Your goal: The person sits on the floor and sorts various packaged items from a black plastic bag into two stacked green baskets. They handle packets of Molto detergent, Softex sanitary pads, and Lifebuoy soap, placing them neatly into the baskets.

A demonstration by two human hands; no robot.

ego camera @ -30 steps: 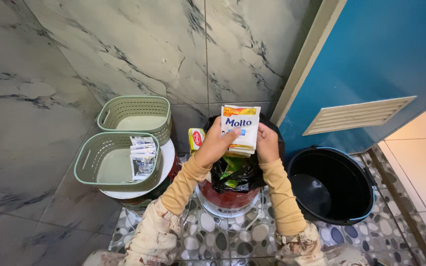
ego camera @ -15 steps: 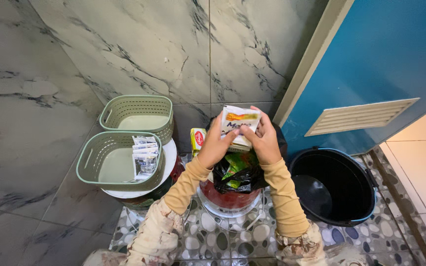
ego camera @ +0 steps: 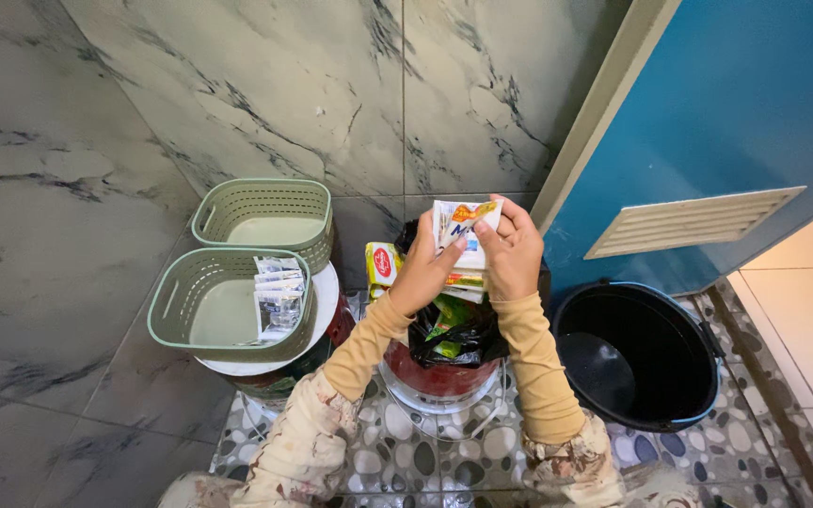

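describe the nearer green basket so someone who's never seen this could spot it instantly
Start at the grey marbled wall on the left; at its foot two pale green slotted baskets sit on a round white lid. The nearer basket is the one closer to the camera. Unlike the far basket behind it, it holds a row of small clear sachets along its right side.

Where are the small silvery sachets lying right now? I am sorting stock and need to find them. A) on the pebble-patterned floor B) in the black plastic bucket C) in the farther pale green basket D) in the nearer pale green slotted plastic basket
D: the small silvery sachets lean against the right inner wall of the nearer pale green slotted plastic basket, while the farther pale green basket and the black plastic bucket hold none.
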